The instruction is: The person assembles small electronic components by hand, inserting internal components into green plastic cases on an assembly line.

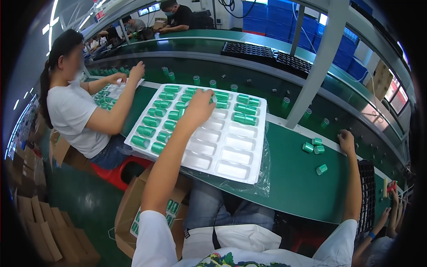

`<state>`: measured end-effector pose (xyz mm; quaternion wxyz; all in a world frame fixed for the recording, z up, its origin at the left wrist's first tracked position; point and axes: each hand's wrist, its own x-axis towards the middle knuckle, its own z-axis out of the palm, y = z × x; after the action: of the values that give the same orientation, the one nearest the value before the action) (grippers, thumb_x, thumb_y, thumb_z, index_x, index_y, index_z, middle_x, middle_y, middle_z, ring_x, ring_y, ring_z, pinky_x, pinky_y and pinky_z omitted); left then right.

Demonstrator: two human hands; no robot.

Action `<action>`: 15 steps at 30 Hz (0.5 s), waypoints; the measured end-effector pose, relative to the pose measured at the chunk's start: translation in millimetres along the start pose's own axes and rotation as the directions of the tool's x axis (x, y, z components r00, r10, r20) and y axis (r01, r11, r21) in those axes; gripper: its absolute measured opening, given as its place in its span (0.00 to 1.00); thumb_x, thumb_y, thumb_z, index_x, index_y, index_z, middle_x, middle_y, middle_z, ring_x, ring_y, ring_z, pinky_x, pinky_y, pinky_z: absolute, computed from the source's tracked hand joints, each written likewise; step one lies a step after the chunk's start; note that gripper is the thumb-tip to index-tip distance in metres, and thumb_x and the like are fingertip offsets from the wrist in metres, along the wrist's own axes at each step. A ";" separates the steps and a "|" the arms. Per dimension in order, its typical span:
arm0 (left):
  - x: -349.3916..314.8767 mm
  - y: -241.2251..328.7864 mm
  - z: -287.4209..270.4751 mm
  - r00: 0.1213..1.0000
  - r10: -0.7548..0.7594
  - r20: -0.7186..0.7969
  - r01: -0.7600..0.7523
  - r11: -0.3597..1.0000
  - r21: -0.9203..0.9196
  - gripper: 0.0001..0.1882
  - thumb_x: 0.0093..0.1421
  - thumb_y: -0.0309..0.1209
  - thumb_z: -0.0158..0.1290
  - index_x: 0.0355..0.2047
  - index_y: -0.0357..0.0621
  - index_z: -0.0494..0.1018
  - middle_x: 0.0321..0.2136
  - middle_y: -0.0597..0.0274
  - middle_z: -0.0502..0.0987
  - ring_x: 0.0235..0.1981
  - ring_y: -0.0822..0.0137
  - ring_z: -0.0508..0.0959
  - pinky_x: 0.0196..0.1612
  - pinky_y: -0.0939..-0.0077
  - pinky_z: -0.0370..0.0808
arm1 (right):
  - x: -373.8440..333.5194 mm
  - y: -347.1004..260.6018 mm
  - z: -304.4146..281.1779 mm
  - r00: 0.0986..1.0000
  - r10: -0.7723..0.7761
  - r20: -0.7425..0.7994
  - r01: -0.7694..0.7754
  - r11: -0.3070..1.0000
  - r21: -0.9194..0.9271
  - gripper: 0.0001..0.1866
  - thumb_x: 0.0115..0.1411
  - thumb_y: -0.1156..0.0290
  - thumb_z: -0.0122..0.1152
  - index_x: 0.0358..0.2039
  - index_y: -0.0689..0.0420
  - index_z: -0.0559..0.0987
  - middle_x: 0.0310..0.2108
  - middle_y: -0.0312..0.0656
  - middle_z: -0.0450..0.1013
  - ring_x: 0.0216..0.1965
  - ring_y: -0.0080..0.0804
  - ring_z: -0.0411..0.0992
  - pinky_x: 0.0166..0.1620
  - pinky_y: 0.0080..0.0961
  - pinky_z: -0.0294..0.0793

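Note:
A white moulded tray lies tilted across the green bench before me. Small green cylinders lie on their sides in its left columns and far rows, while the near right pockets hold none. My left hand reaches over the tray's middle, its fingers closed round a green cylinder just above a far pocket. At the bench's far edge, on the right, my right hand is curled; whatever its fingers hold is hidden. Several loose green cylinders stand or lie on the bench left of it.
Upright green cylinders stand along the conveyor beyond the bench. A grey post rises between tray and right hand. A co-worker handles another tray at left. Below, an open carton holds more cylinders; a black gridded tray sits right.

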<state>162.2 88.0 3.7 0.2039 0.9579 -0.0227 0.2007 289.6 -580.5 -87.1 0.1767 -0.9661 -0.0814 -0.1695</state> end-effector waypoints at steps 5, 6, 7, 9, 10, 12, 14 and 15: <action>-26.3 43.4 -38.2 0.960 -0.251 0.123 0.251 0.586 -0.771 0.20 0.65 0.33 0.54 0.54 0.38 0.67 0.43 0.51 0.74 0.37 0.62 0.80 0.43 0.70 0.77 | -5.4 -92.2 -27.3 0.947 0.322 -0.011 -0.143 0.451 0.881 0.16 0.63 0.72 0.60 0.48 0.66 0.74 0.37 0.44 0.76 0.36 0.37 0.77 0.40 0.27 0.78; -33.0 60.1 -40.9 0.942 -0.241 0.233 0.290 0.236 -0.928 0.21 0.66 0.32 0.51 0.56 0.37 0.65 0.44 0.50 0.75 0.39 0.61 0.80 0.44 0.70 0.78 | -10.9 -109.4 -43.1 0.934 0.355 -0.033 0.002 0.086 0.996 0.14 0.65 0.74 0.57 0.48 0.66 0.74 0.37 0.43 0.76 0.37 0.34 0.77 0.41 0.24 0.80; -41.0 75.2 -42.8 0.942 -0.237 0.238 0.293 0.229 -0.928 0.21 0.66 0.32 0.51 0.56 0.37 0.65 0.44 0.50 0.75 0.39 0.61 0.80 0.44 0.70 0.78 | -13.6 -111.7 -56.3 0.933 0.359 -0.034 0.000 0.094 0.996 0.14 0.65 0.74 0.57 0.48 0.66 0.74 0.37 0.43 0.76 0.37 0.34 0.77 0.41 0.24 0.80; -64.7 98.8 -46.7 0.963 0.013 0.269 0.260 -0.302 -0.917 0.21 0.69 0.29 0.45 0.59 0.34 0.61 0.47 0.46 0.74 0.41 0.58 0.79 0.47 0.70 0.78 | -17.3 -127.9 -77.4 0.980 0.180 0.088 -0.009 -0.398 0.917 0.14 0.66 0.76 0.54 0.50 0.68 0.71 0.41 0.49 0.74 0.42 0.33 0.76 0.45 0.20 0.81; -74.2 106.1 -43.3 0.956 0.066 0.286 0.290 -0.357 -0.888 0.21 0.70 0.30 0.44 0.60 0.34 0.61 0.47 0.49 0.74 0.42 0.57 0.79 0.49 0.66 0.78 | -20.5 -144.4 -82.4 0.995 0.045 0.085 -0.049 -0.522 0.852 0.15 0.66 0.78 0.53 0.51 0.72 0.68 0.46 0.53 0.70 0.43 0.31 0.73 0.43 0.16 0.80; -88.5 123.3 -32.0 0.925 0.160 0.345 0.378 -0.485 -0.789 0.21 0.71 0.32 0.42 0.60 0.34 0.61 0.46 0.52 0.74 0.44 0.55 0.79 0.53 0.62 0.76 | -37.0 -206.7 -94.5 0.987 -0.078 0.139 -0.158 -0.599 0.785 0.14 0.68 0.77 0.50 0.51 0.71 0.67 0.46 0.52 0.70 0.43 0.31 0.72 0.44 0.18 0.79; -101.6 148.3 -18.0 0.900 0.112 0.422 0.416 -0.515 -0.750 0.21 0.71 0.35 0.43 0.59 0.35 0.62 0.43 0.55 0.75 0.38 0.58 0.80 0.45 0.69 0.79 | -50.9 -260.1 -101.0 0.931 -0.296 0.214 -0.360 -0.638 0.681 0.15 0.69 0.74 0.47 0.52 0.69 0.66 0.43 0.49 0.70 0.42 0.29 0.70 0.43 0.19 0.79; -109.9 159.2 -12.1 0.901 0.055 0.431 0.411 -0.427 -0.805 0.21 0.71 0.37 0.43 0.57 0.35 0.63 0.40 0.56 0.76 0.35 0.60 0.81 0.40 0.73 0.81 | -60.8 -282.8 -101.4 0.888 -0.381 0.257 -0.450 -0.613 0.649 0.16 0.69 0.72 0.47 0.53 0.69 0.66 0.42 0.47 0.69 0.40 0.27 0.69 0.41 0.18 0.79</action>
<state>36.8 -57.2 31.4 0.9288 0.3583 -0.0411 -0.0854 141.5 -362.4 69.2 0.9215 -0.2459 -0.1786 0.2417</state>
